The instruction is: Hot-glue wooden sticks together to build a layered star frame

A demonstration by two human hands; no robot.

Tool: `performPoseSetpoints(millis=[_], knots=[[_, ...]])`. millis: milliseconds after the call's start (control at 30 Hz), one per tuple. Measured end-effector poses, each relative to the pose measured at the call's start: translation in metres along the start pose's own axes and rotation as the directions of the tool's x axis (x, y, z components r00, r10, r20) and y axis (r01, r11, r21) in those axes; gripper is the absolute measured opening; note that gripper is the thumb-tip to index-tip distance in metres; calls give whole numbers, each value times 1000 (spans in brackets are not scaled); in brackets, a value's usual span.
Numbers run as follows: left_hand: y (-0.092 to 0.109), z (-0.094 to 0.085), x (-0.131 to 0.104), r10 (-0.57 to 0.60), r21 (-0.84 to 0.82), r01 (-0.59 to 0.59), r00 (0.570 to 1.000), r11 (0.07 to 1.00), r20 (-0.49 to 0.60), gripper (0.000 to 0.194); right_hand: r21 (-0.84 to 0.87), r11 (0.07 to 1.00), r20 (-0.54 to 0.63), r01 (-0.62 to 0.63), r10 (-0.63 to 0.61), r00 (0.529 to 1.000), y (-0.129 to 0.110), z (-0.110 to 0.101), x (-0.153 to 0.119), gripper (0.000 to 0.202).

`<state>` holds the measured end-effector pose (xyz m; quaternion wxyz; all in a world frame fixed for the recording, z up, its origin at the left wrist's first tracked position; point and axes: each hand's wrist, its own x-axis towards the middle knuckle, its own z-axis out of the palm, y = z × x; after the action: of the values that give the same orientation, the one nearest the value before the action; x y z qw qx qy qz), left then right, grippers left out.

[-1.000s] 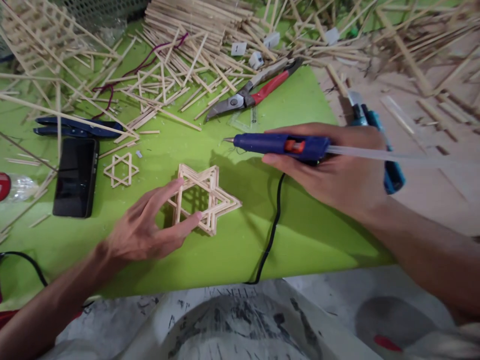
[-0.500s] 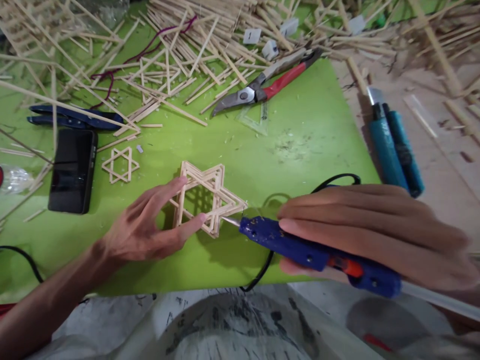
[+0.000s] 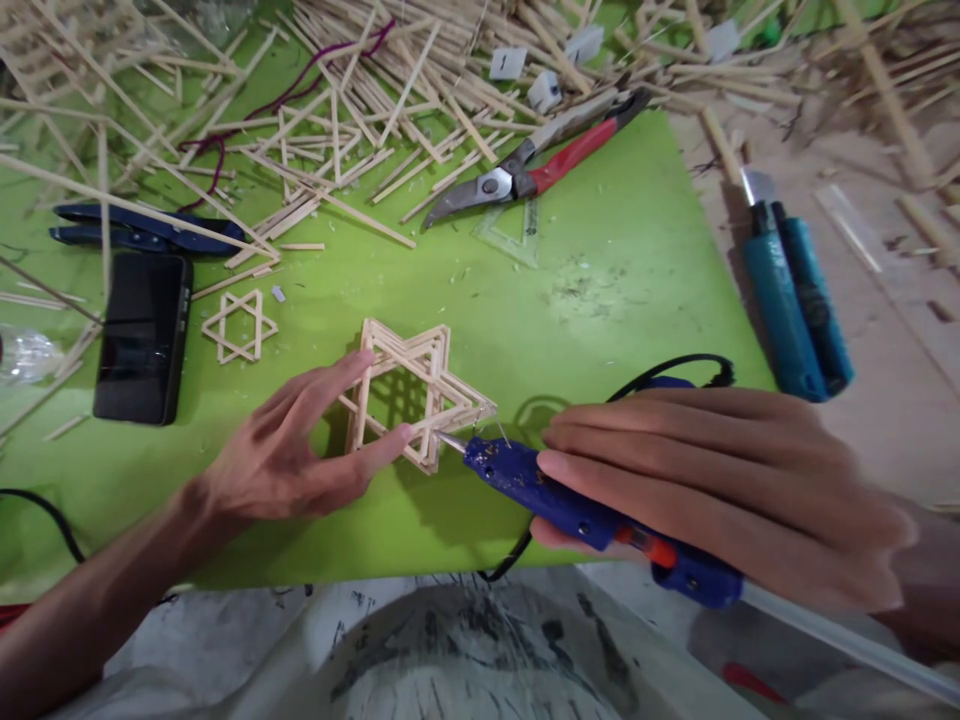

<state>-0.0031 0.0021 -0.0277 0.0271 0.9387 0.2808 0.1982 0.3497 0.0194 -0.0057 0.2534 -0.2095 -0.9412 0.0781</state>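
Note:
A large six-pointed star, built up in layers of thin wooden sticks, rests on the green table. My left hand steadies it, thumb and forefinger pressed on its left and lower sticks. From the right, my right hand is wrapped round a blue hot glue gun with a glue stick coming out of its back end. The metal nozzle points at the star's lower right side, at or very close to the sticks. A thin glue thread runs near the right tip. A smaller flat stick star lies to the left.
Left of the hands are a black phone and dark blue pliers. Red-handled pruning shears and a clear set square lie behind. Many loose sticks cover the back. Teal cutters lie right; a black cable curves behind my right hand.
My right hand has moved the glue gun slightly left, its nozzle now farther in along the star's lower right side. A glue thread shows more clearly. My left hand and the star stay put.

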Motion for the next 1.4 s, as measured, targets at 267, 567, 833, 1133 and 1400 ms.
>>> performPoseSetpoints(millis=[267,567,833,1133,1400], knots=[[-2,2,-2,6,9,-6,1000,1000,-2,55,7,999,-45,53,-53,998,-4,2,-1,16],[-1,0,-1,-9,20,9,1000,1000,11,56,-132,981,-62,140,-149,987,-7,0,7,11],[-3,1,-1,25,9,-25,1000,1000,-2,54,-146,973,-68,179,-190,979,-6,-1,8,9],[-3,0,-1,18,12,-18,1000,1000,9,62,-202,948,-245,246,-292,924,2,19,-2,12],[-3,1,-1,12,11,-13,1000,1000,12,53,-231,949,-261,215,-273,926,1,24,1,12]])
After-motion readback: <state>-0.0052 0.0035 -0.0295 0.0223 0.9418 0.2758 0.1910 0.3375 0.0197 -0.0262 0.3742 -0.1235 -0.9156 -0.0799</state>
